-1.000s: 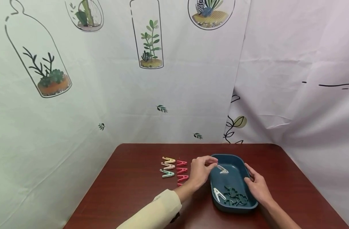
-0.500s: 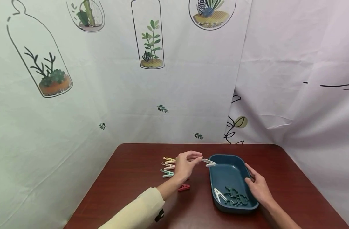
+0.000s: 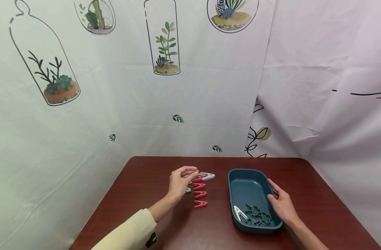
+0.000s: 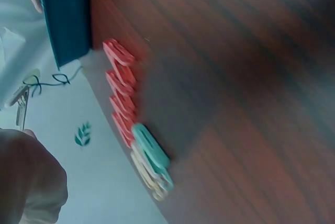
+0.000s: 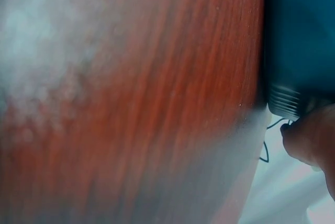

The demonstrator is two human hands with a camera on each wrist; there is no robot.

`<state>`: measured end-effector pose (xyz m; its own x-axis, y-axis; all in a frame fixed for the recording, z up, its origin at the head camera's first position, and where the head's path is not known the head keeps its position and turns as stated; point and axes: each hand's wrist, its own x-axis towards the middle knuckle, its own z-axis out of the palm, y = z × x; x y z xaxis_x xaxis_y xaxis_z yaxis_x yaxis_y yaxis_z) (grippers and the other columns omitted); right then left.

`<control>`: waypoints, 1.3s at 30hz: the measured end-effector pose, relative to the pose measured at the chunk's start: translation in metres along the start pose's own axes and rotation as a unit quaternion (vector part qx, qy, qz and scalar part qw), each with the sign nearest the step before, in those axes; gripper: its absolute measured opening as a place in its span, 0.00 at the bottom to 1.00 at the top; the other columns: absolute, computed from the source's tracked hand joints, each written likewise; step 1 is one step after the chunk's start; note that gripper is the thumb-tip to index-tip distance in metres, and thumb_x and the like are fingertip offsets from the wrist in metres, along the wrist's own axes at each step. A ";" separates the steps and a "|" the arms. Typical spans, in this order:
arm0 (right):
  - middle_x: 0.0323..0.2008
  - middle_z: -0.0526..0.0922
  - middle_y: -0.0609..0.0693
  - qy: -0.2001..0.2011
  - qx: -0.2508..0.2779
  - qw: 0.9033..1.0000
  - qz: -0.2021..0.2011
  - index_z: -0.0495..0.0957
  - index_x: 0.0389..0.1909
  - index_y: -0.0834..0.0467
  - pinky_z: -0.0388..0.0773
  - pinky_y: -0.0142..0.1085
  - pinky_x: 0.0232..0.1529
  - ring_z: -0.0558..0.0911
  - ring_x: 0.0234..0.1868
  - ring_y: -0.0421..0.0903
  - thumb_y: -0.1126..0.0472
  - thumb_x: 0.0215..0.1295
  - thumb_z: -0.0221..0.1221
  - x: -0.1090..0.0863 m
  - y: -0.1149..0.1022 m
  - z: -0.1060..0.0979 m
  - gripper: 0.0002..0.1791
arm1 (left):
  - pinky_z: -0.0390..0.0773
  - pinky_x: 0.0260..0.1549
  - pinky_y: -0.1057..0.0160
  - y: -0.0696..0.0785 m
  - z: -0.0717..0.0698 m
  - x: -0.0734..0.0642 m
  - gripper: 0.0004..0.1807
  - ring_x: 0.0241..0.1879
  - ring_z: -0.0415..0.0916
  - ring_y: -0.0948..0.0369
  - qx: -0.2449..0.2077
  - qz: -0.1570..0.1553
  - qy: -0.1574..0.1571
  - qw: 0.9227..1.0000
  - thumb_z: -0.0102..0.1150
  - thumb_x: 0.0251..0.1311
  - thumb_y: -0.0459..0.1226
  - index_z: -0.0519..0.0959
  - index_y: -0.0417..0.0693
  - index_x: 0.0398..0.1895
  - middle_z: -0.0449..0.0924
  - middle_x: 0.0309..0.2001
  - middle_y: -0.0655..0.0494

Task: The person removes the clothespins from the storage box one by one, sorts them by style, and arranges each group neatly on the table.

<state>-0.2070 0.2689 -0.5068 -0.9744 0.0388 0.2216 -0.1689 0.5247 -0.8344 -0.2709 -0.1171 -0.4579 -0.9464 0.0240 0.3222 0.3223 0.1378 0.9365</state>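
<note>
My left hand pinches a white clothespin by one end, held up over the table beside the top of a column of red clothespins. In the left wrist view the held clothespin shows at the far left, above the curled fingers. My right hand grips the right side of a blue tray, thumb over the rim. Inside the tray, another white clothespin lies beside several dark green clips.
Left of the red column, a mint clothespin and paler clothespins lie in a row, mostly hidden behind my left hand in the head view. A brown wooden table carries everything. Behind it hangs a white cloth printed with plants.
My left hand has lifted the white clothespin out of the tray and carried it left to the red clothespins. My right hand has stayed on the tray.
</note>
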 end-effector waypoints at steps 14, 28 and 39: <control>0.74 0.65 0.75 -0.003 0.002 1.000 0.000 0.55 0.81 0.70 0.77 0.24 0.43 0.77 0.64 0.63 0.74 0.78 0.50 0.000 -0.001 0.000 0.34 | 0.86 0.40 0.67 -0.034 -0.051 -0.018 0.12 0.41 0.88 0.59 0.017 -0.027 0.045 0.998 0.72 0.64 0.27 0.86 0.30 0.49 0.90 0.44 0.40; 0.75 0.65 0.73 -0.001 0.002 1.000 0.007 0.55 0.82 0.69 0.74 0.20 0.44 0.74 0.68 0.64 0.74 0.78 0.50 0.000 -0.001 0.000 0.34 | 0.87 0.40 0.64 -0.059 -0.062 -0.029 0.09 0.39 0.88 0.55 -0.014 -0.062 0.037 0.997 0.69 0.63 0.22 0.86 0.28 0.45 0.88 0.42 0.33; 0.75 0.64 0.74 -0.003 0.000 1.000 0.010 0.54 0.82 0.69 0.75 0.22 0.44 0.76 0.66 0.63 0.73 0.79 0.50 0.001 0.002 -0.001 0.34 | 0.86 0.38 0.68 -0.069 -0.066 -0.034 0.08 0.41 0.89 0.56 0.013 -0.080 0.021 0.996 0.70 0.62 0.21 0.87 0.31 0.44 0.90 0.40 0.39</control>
<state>-0.2084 0.2709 -0.5077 -0.9786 0.0437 0.2010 -0.1490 0.5234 -0.8389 -0.2596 -0.1928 -0.5243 -0.9837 -0.0422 0.1747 0.1659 0.1612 0.9729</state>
